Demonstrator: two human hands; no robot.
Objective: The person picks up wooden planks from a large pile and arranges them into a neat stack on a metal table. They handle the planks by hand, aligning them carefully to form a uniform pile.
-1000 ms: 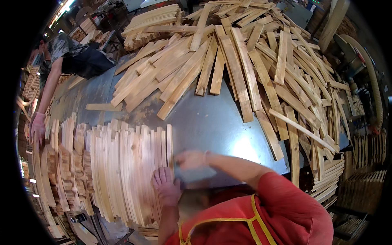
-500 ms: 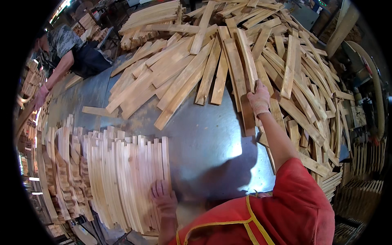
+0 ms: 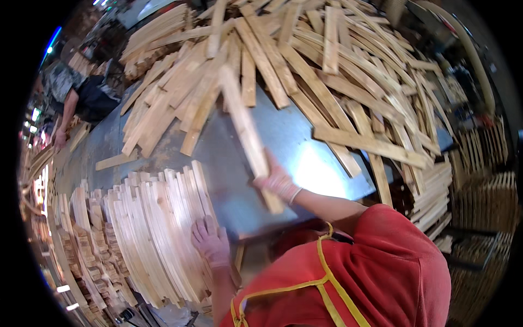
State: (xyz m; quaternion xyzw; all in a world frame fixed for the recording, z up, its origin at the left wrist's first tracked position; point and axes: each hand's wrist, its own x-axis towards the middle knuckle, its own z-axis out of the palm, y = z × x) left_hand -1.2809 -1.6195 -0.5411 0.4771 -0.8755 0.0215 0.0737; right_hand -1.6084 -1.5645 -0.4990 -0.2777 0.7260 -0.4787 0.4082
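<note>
My right hand (image 3: pixel 279 181), in a light pink glove, grips a wooden board (image 3: pixel 243 128) near its lower end. The board is smeared by motion and slants over the metal tabletop (image 3: pixel 218 147), its far end by the loose pile. At the lower left, wooden slats (image 3: pixel 158 234) stand packed side by side in a neat row. My gloved left hand (image 3: pixel 211 241) rests against the right end of that row, fingers stretched out and slightly apart.
A heap of loose boards (image 3: pixel 327 103) covers the far and right parts of the table. Neatly stacked boards (image 3: pixel 155 32) lie at the back left. Another person (image 3: pixel 76 92) stands at the far left. More stacked slats (image 3: pixel 430 199) sit at my right.
My right hand has drawn a board off the heap, left and toward me. My left hand stays at the row's end. The whole view has shifted somewhat.
</note>
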